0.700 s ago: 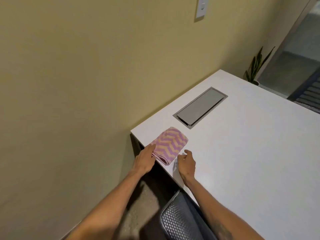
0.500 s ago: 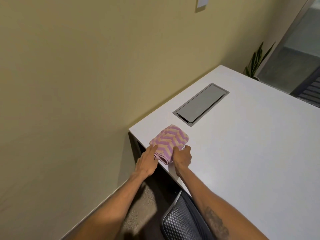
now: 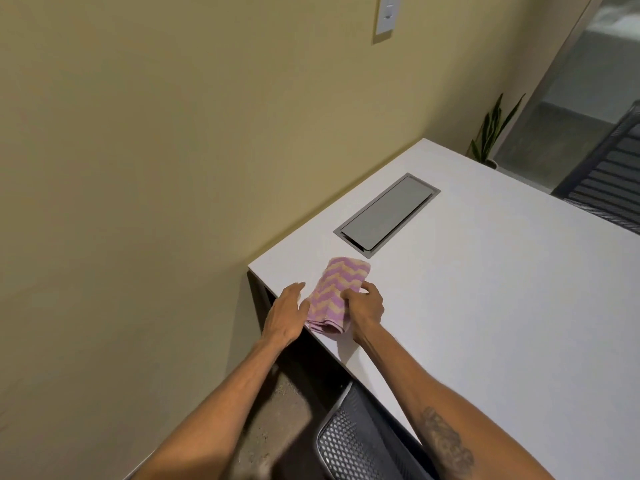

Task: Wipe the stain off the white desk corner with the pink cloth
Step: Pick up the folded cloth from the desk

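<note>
The pink cloth (image 3: pixel 337 294), folded into a narrow pad with a zigzag weave, lay on the white desk (image 3: pixel 485 306) just inside its near-left corner, a little below the middle of the frame. Its long axis ran from lower left to upper right, roughly along the desk's left edge, with the near folded end hanging at that edge. Both hands sat at the near end, one on each side. The right hand (image 3: pixel 365 306) was curled over the cloth's right margin, fingers bent and seemingly pinching the fabric. The left hand (image 3: pixel 289 313) lay flat with its fingers together, pressed against the cloth's left side where the desk edge drops away, holding nothing. The right hand looked the better placed to drive a wipe, since it already had the cloth, and the stroke would likely run along that long axis toward the corner.

No stain could be made out anywhere on the bare surface; it may have sat under the cloth or been too faint to tell. Up and to the right, well apart from the cloth, a grey cable hatch (image 3: pixel 388 213) was set in the desktop. A mesh chair (image 3: pixel 349 445) was cut off at the bottom edge.
</note>
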